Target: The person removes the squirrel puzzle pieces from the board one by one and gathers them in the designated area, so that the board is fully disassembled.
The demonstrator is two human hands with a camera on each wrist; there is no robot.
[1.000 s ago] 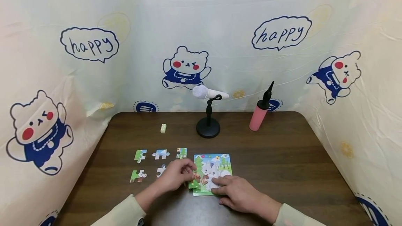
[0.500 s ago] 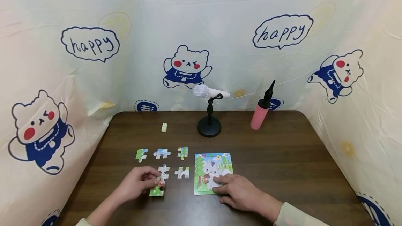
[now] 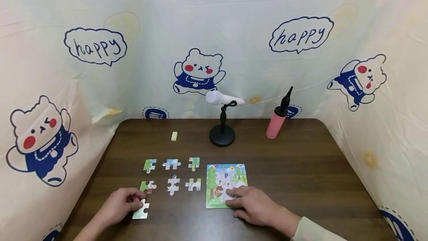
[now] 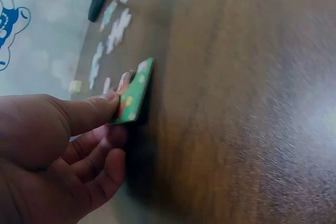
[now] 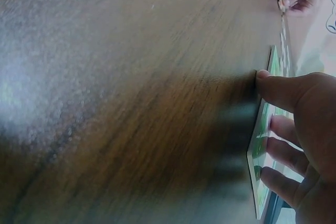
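Note:
My left hand (image 3: 122, 204) pinches a jigsaw piece (image 3: 141, 210) between thumb and fingers at the left front of the table. Close up in the left wrist view, that piece (image 4: 135, 94) is green with a thick edge, tilted over the wood. Just behind it lies another piece (image 3: 145, 186), green and white. On the right, my right hand (image 3: 257, 205) rests on a square puzzle board (image 3: 214, 177) with a squirrel picture. Extended fingers lie on the board's face; the thumb (image 5: 278, 88) touches its near edge in the right wrist view.
More loose jigsaw pieces lie in two rows left of the board, among them a blue one (image 3: 172, 164) and a white one (image 3: 173, 185). Farther back are a pale toy brick (image 3: 174, 136), a microphone (image 3: 225, 99) on a black stand (image 3: 222, 135), and a pink hand pump (image 3: 276, 125).
My left hand has carried the jigsaw piece from the board's left edge leftward to the front end of the loose pieces. The right hand has stayed on the board.

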